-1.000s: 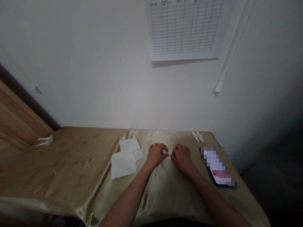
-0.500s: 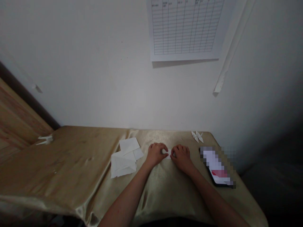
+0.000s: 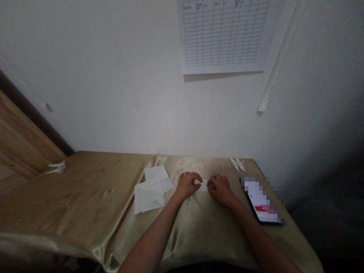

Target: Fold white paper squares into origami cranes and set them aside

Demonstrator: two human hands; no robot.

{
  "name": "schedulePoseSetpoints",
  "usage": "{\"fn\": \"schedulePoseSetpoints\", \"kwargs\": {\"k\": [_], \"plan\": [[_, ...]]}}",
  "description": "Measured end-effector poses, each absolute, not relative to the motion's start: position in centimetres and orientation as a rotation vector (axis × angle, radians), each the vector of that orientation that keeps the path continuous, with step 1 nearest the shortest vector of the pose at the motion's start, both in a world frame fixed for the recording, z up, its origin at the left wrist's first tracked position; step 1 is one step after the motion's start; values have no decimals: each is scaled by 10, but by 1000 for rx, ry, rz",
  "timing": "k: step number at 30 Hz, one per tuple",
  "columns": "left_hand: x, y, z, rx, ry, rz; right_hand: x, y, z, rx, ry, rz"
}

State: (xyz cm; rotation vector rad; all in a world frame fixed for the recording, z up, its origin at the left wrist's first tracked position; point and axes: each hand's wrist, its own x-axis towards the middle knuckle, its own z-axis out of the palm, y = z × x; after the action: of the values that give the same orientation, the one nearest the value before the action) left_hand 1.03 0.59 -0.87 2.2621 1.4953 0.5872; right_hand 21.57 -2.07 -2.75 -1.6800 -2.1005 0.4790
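A small piece of white paper [image 3: 203, 185] lies on the cloth between my two hands, its ends partly covered by my fingers. My left hand [image 3: 187, 184] grips its left end, the thumb and fingers curled round it. At the right end, my right hand [image 3: 220, 188] pinches the paper with thumb and bent fingers. Both forearms rest low over the table. To the left of my left hand lie several loose white paper sheets [image 3: 149, 195], overlapping one another.
Small folded white paper shapes [image 3: 237, 164] lie at the table's back right. A phone [image 3: 263, 204] with a lit, partly blurred screen is near the right edge. Another white paper piece [image 3: 57, 167] lies far left. Gold cloth [image 3: 85, 197] covers the table against the wall, where a printed chart [image 3: 222, 38] hangs.
My right hand has shifted slightly right, so more of the white paper shows between my hands. My left hand stays almost in place.
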Motion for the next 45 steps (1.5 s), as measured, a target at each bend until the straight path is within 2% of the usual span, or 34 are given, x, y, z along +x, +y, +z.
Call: {"fn": "schedulePoseSetpoints", "kwargs": {"k": [19, 28, 45], "plan": [[4, 10, -13, 2296, 1411, 643, 228, -17, -34, -1528, -2132, 557], [1, 7, -6, 2356, 1336, 576, 233, -14, -41, -1245, -2087, 567], [6, 3, -7, 2381, 1373, 655, 228, -13, -30, -1352, -2109, 463]]}}
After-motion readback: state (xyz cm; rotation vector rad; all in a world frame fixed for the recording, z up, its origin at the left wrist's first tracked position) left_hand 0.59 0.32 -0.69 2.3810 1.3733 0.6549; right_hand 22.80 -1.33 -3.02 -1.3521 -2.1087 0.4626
